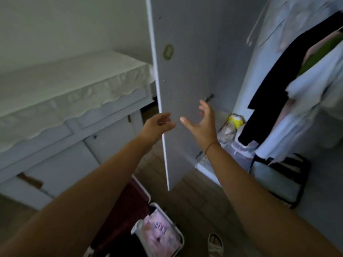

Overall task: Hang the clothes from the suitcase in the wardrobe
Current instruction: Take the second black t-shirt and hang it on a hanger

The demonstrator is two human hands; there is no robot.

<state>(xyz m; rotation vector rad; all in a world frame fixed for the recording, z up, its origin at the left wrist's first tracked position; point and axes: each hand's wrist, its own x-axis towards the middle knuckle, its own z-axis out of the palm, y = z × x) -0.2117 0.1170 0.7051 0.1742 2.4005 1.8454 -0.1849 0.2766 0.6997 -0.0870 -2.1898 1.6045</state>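
Reaching out with both bare arms toward the open wardrobe door [185, 71], seen nearly edge-on in the middle. Left hand [157, 124] up at the door's near edge, fingers loosely bent and lying just across it; cannot tell whether touching the panel, nothing visibly gripped. Right hand [203, 125] just to the right, in front of the door's inner face, fingers spread and mostly straight, holding nothing; thin cord bracelet [210, 147] at the wrist. Down near the feet, lying open on the wooden floor: suitcase [122, 206] with a dark red lid, pink clothes [159, 232] packed inside. To the right, inside the wardrobe [241, 80]: hanging black garment [269, 89], pale garment [306, 112], a strip of green fabric [321, 56]. Far left, white desk [55, 145] under a lace-edged cloth [74, 80]. Sandal [215, 243] at the near bottom edge
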